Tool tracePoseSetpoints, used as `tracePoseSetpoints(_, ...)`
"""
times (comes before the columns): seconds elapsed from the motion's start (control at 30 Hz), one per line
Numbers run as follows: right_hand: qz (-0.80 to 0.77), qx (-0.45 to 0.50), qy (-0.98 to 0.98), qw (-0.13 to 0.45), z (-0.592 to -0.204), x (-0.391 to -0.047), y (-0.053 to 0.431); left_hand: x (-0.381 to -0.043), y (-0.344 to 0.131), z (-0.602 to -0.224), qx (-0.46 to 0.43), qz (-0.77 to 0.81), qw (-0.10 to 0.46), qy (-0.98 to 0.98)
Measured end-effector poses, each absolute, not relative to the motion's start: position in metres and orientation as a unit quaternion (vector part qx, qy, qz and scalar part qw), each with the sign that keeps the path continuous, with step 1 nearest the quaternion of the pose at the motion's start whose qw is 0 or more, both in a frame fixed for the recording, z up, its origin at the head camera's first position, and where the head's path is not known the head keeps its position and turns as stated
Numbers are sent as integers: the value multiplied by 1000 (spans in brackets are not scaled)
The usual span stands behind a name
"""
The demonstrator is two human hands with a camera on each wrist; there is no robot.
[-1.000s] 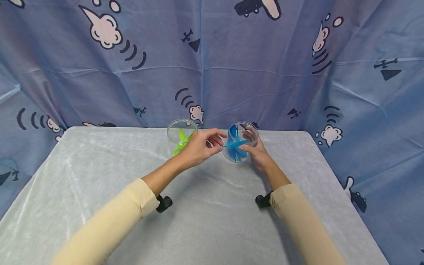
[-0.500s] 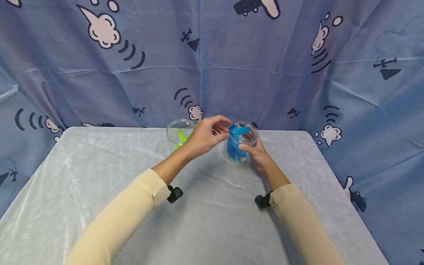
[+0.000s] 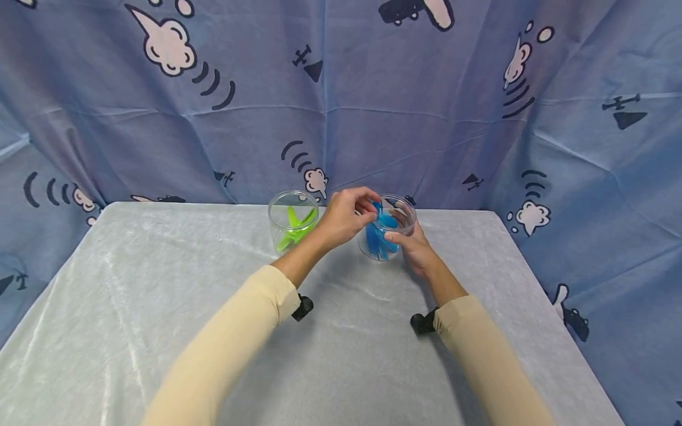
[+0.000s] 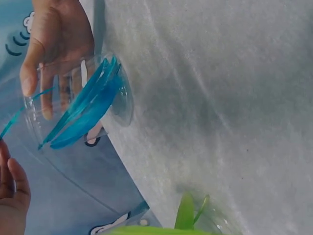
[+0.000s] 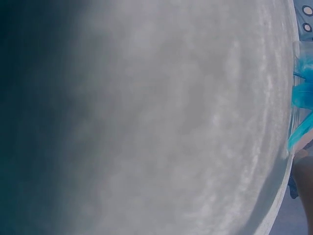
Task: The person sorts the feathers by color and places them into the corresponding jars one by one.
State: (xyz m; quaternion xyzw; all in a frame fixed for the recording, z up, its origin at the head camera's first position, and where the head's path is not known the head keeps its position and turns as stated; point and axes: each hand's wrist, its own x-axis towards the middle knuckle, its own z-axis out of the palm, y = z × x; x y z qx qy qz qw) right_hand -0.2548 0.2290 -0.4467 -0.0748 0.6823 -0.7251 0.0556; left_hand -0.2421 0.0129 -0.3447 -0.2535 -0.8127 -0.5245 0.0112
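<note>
My left hand (image 3: 345,218) is at the near-left rim of the right clear plastic jar (image 3: 407,220), pinching a blue feather (image 4: 11,122) by its thin end. The feather's other end reaches into the jar's mouth. Several more blue feathers (image 4: 88,110) lean inside that jar. With thumb and fingers round its right side, my right hand (image 3: 418,248) holds the jar upright. A second clear jar (image 3: 273,222), left of it, holds green feathers (image 3: 292,235); my left forearm passes in front of it. Only a sliver of blue feathers (image 5: 303,95) shows in the right wrist view.
A pale grey cloth covers the table (image 3: 351,355). Behind it hangs a blue patterned curtain (image 3: 266,106), close to the table's back edge. The jars stand side by side near that edge. Small black wrist cameras (image 3: 422,323) sit under both sleeves.
My left hand has moved right and up to the right jar's mouth, carrying the blue feather from in front of the jar to over and into its rim. The right hand has stayed still.
</note>
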Motion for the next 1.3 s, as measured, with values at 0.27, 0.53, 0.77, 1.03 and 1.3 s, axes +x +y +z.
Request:
tracePoseSetpoints(0.27, -715, -83, 692, 55, -447, -254, 232, -244, 21, -350, -261, -509, 11, -820)
tracePoseSetpoints(0.53, -715, -77, 694, 50, -449, -252, 231, -243, 26, -353, -255, -519, 0, -816)
tracePoseSetpoints(0.77, -725, -81, 682, 47, -449, -252, 229, -241, 30, -356, -259, -523, -10, -812)
tracePoseSetpoints(1.03, -729, -91, 677, 47, -450, -253, 230, -240, 28, -360, -270, -522, -25, -809)
tracePoseSetpoints(1.3, -708, -92, 698, 64, -446, -254, 236, -234, 11, -360, -282, -493, -47, -822)
